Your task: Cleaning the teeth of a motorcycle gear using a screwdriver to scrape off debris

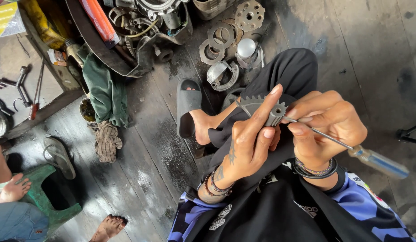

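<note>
Two hands work above the lap: the left hand pinches a grey toothed steel gear segment, likely stiff, heavy and oily-slick, by its splined hub, while the right hand grips a blue-handled screwdriver.

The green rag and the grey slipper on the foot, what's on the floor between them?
Head view: only bare, dark, oily floorboards lie between the green rag and the grey slipper.

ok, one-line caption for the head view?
Left hand holds a toothed gear; right hand pokes it with a screwdriver.
</note>
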